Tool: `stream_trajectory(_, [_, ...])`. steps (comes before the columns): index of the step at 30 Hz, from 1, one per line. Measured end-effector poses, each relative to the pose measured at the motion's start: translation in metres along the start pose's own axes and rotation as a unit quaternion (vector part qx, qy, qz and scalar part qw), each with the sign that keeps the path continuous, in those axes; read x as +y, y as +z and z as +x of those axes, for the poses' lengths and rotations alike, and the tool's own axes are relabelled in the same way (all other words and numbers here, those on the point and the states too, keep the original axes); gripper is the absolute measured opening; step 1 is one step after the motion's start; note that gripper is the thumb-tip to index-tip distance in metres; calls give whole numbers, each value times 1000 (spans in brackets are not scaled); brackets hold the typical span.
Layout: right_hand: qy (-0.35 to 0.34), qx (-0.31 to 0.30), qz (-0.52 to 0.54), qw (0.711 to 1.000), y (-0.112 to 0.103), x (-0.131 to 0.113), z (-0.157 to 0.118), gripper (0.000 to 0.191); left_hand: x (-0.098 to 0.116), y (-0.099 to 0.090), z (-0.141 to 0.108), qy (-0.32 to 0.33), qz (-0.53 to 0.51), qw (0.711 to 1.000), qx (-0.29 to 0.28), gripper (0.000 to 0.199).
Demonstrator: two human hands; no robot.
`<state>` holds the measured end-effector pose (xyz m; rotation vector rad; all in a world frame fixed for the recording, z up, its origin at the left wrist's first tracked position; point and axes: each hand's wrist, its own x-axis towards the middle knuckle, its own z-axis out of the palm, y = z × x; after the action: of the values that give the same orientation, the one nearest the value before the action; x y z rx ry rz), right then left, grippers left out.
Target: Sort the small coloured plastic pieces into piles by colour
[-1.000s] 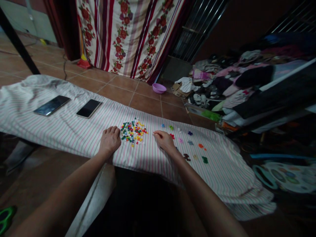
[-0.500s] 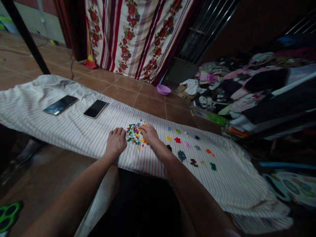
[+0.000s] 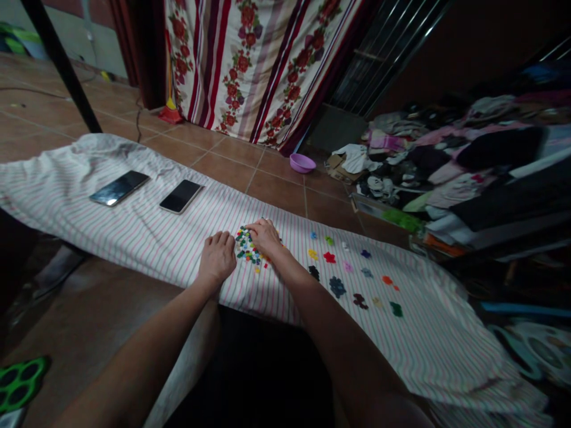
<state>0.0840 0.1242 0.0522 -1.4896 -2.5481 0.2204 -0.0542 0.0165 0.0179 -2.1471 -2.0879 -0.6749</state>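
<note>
A mixed pile of small coloured pieces (image 3: 246, 245) lies on the striped cloth (image 3: 276, 291). My left hand (image 3: 218, 255) rests on the cloth at the pile's left edge, its fingers curled. My right hand (image 3: 264, 236) is over the right part of the pile with its fingertips down among the pieces; whether it pinches one is too small to tell. To the right sit small single-colour groups, among them red (image 3: 329, 257), yellow (image 3: 313, 254), dark grey (image 3: 338, 287), brown (image 3: 360, 301), dark green (image 3: 395, 309) and orange (image 3: 387, 280). A black group (image 3: 314, 273) lies beside my right forearm.
Two phones, one (image 3: 119, 188) at the far left and another (image 3: 181, 196) nearer the pile, lie on the cloth. Beyond its far edge, a purple bowl (image 3: 302, 163) stands on the tiled floor. Heaped clothes (image 3: 441, 148) are at the right.
The whole view has shifted, moving the scene slightly right. My right hand has moved a little across the pile toward its far side, uncovering pieces nearer me. My left hand stays beside the pile.
</note>
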Motion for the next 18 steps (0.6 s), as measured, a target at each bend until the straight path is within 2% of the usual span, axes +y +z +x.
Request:
stream_trajectory(8, [-9,-2,-26,1000,-1,-8,15,32,0,1,0,0,8,1000,5,24])
stream_trajectory(18, [-15,-35,-64,997,4,-19,24,28,0,2,1,-2,22,1000,1,21])
